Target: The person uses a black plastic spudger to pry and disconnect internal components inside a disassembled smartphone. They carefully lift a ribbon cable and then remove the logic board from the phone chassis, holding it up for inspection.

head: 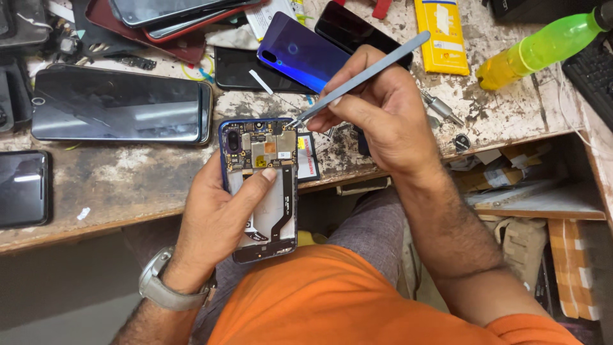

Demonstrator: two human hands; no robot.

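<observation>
Orange cloth over the person's lap fills the bottom of the view; just above it the left hand (217, 223) grips an opened phone (260, 188), back cover off, circuit board exposed, thumb pressed on its middle. It is held in the air just off the counter (128, 185) front edge. The right hand (377, 112) pinches grey tweezers (357, 78), tips touching the board's top right corner. I judge this to be a picking or prying step on the board; it calls for a steady phone and a fine tip. On the counter: one blue back cover (300, 54), one large dark tablet (118, 104), one yellow battery pack (440, 35), one green bottle (543, 46) at the right edge.
</observation>
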